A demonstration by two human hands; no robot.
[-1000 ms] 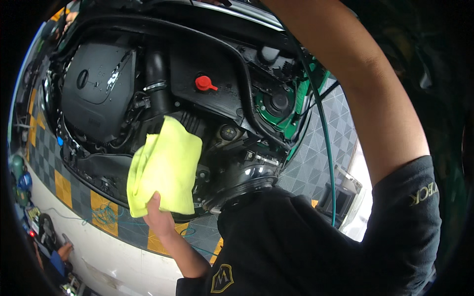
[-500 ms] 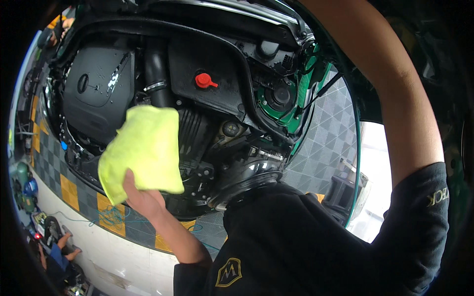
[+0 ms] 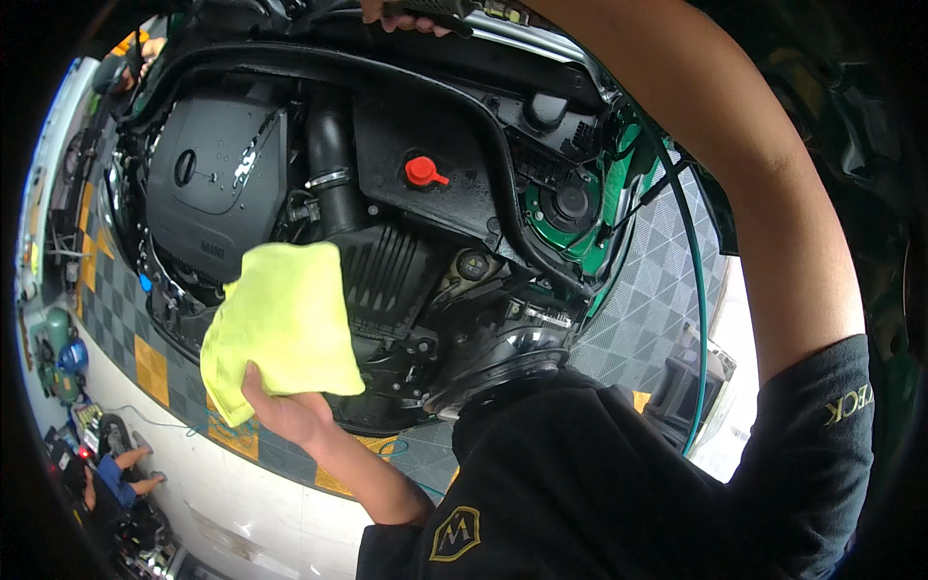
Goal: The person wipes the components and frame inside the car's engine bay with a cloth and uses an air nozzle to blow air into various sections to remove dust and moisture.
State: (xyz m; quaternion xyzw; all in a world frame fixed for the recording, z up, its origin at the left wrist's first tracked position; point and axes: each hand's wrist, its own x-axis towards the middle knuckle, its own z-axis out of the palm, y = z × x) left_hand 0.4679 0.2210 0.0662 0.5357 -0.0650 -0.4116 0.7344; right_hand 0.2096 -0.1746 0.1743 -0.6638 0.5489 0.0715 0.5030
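My left hand (image 3: 293, 416) grips a folded yellow-green microfibre cloth (image 3: 282, 324), thumb on top. The cloth hangs over the front part of an open car engine bay, beside the ribbed black air box (image 3: 387, 275). At the top edge, my right hand (image 3: 414, 21) is closed round a dark-handled tool (image 3: 447, 10), mostly cut off by the frame, so its kind cannot be told. Below that hand lie the black engine cover (image 3: 217, 184), beaded with water drops, and a red cap (image 3: 422, 172) on a black panel.
A teal hose (image 3: 698, 290) runs down on the right beside my raised arm. Green bodywork (image 3: 611, 198) edges the bay. Grey and yellow floor tiles (image 3: 152, 367) surround the car. One person (image 3: 121, 474) is at the lower left, another (image 3: 121, 75) at the upper left.
My view has shifted, so the engine bay sits lower and further right. My right hand and its dark tool have come into view at the top. The cloth stays in my left hand.
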